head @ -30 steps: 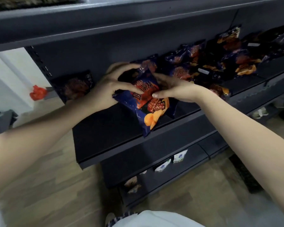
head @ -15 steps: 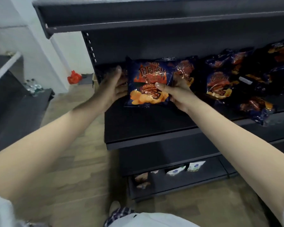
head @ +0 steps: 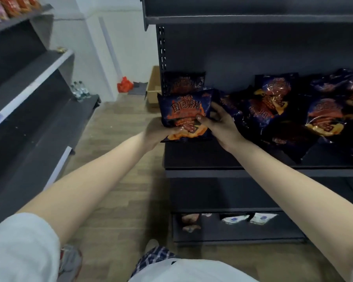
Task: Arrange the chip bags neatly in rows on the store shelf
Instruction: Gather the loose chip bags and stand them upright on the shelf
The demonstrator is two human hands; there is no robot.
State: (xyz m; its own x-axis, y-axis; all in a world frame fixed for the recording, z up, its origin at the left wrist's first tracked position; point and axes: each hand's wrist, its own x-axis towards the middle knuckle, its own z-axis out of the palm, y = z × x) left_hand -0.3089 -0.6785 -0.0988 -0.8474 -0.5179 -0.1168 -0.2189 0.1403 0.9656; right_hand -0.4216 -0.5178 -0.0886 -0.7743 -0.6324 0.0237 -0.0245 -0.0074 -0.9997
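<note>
One bag (head: 183,83) stands just behind the hands, left hand (head: 156,132) and right hand (head: 222,127) both grasp a second bag (head: 183,112) upright at the shelf (head: 212,157), and the heap (head: 283,110) right of the right hand looks unsorted, so most is left.

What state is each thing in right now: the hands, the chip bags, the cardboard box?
Held bag: upright, label facing out.
Left hand: grips its lower left corner.
Right hand: pinches its right edge.
Back bag: stands upright behind it.
Other bags: jumbled, tilted.
Cardboard box: open, on floor.

Dim, soft-focus, wide-angle bending at edges
</note>
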